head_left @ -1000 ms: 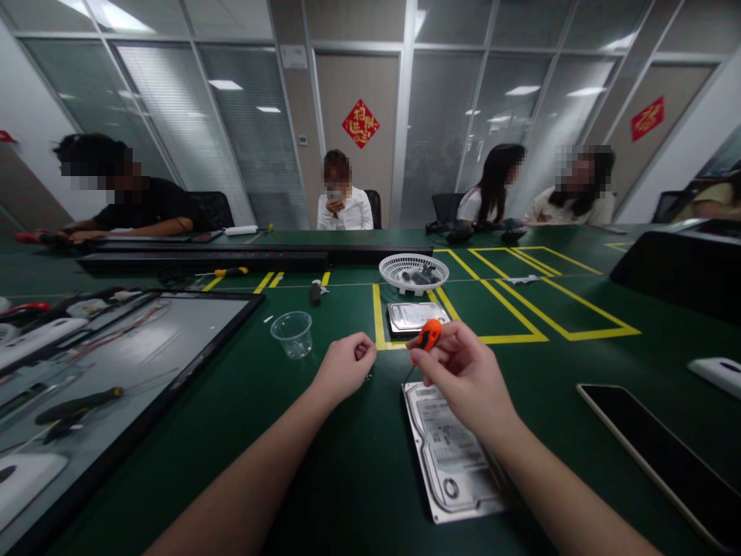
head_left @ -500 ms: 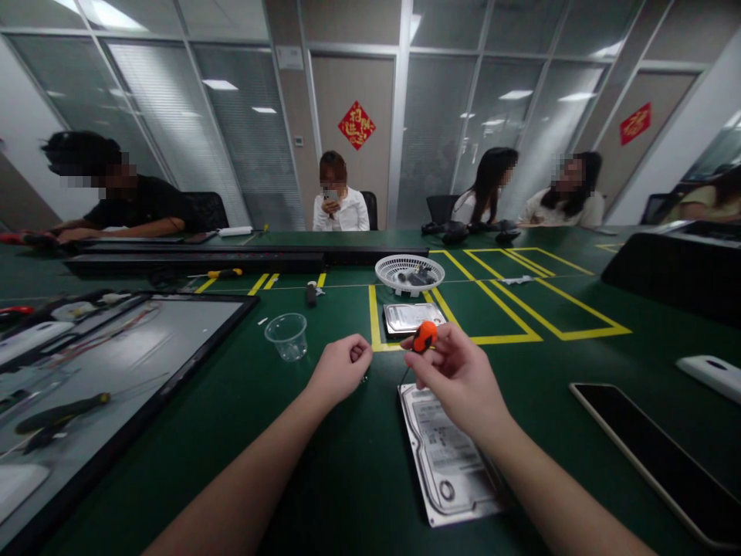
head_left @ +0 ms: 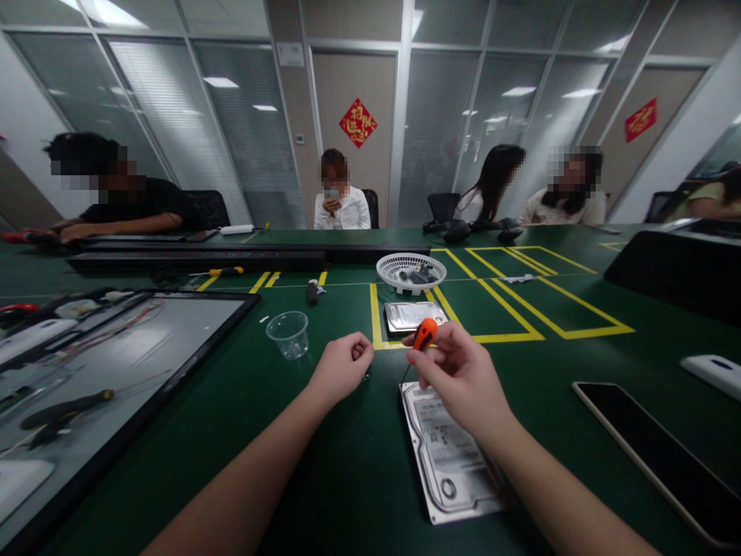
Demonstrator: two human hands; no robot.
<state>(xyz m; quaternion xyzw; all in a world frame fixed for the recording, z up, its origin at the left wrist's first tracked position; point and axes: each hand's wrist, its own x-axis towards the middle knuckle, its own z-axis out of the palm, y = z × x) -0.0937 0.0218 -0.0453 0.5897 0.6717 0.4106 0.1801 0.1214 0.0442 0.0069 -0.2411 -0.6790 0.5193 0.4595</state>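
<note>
Pinching the handle of an orange-and-black screwdriver (head_left: pixel 427 333), the right hand (head_left: pixel 464 372) holds it tip-down at the far left corner of a hard drive (head_left: pixel 443 444) — whether the tip sits in a screw there is too small to tell. Little has changed: the handle stands slightly more upright than half a second ago, while the drive and both hands look the same. That suggests the work stays at this one corner, perhaps with a small turn of the tool. Nearby, the left hand (head_left: pixel 341 364) is curled closed beyond the drive's left side, with some tiny shiny bits (head_left: pixel 366 377) at its lower edge; I cannot tell whether it grips them. The drive lies flat on the green table (head_left: pixel 347 486), label up, its right side partly hidden by the right forearm. Counting outward, there are two drives in all, the second drive (head_left: pixel 405 316) lying past the hands beside yellow tape (head_left: pixel 377 320); one clear cup (head_left: pixel 288 332); one white basket (head_left: pixel 385 272) of small dark parts; three screwdrivers — the held one, a yellow-handled one (head_left: pixel 227 271) near dark bars (head_left: pixel 231 260), and a dark-handled one (head_left: pixel 72 408) on the large panel (head_left: pixel 185 316) at left; one dark-screened phone (head_left: pixel 648 455) at right; and five people (head_left: pixel 353 212), one only partly in view.
</note>
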